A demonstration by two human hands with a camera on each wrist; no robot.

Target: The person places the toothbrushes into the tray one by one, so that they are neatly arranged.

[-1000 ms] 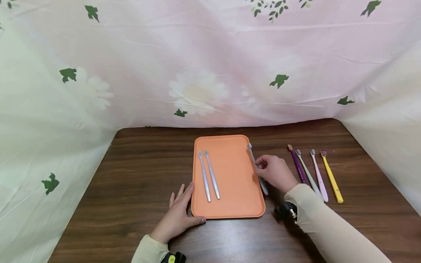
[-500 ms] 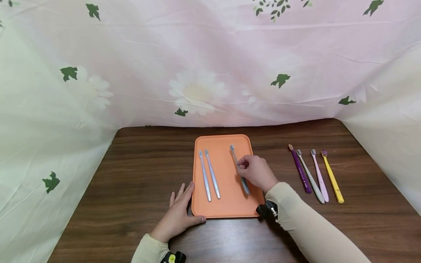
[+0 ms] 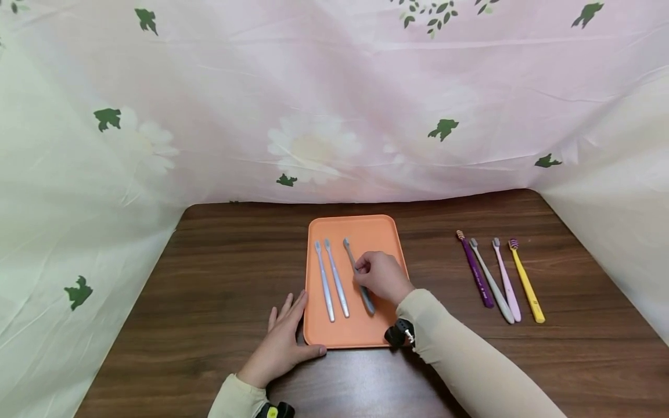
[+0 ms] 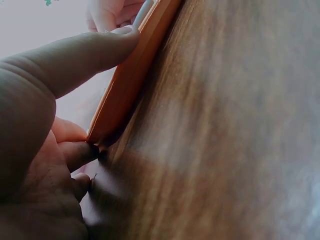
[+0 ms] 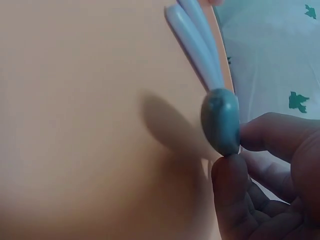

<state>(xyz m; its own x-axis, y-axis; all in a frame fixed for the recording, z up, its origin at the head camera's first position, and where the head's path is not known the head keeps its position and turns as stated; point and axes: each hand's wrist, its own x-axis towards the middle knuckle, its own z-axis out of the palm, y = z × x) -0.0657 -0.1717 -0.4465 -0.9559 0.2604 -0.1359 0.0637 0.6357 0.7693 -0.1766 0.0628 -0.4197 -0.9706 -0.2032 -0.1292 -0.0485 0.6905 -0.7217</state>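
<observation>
Near the middle of the frame, the person's right hand [image 3: 384, 277] pinches a slim blue-grey plastic toothbrush [image 3: 367, 302] between its fingers, the handle end raised over a rectangular orange tray [image 3: 340, 335]. To its left, 2 slim pale-blue toothbrushes [image 3: 325, 284] lie on the tray. The left hand [image 3: 279, 348], fingers extended, rests against the tray's lower-left corner. At the frame's right, 4 purple, grey, pink and yellow toothbrushes [image 3: 527, 284] lie on the dark brown wood-grain table [image 3: 235, 278].

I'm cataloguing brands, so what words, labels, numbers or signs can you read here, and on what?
No text is legible.
Purple toothbrush: handle lettering, too small to read.
Yellow toothbrush: handle marking, too small to read.
Yellow patch on the left-wrist device: mark too blurred to read.
Held toothbrush and orange tray: none visible.
</observation>
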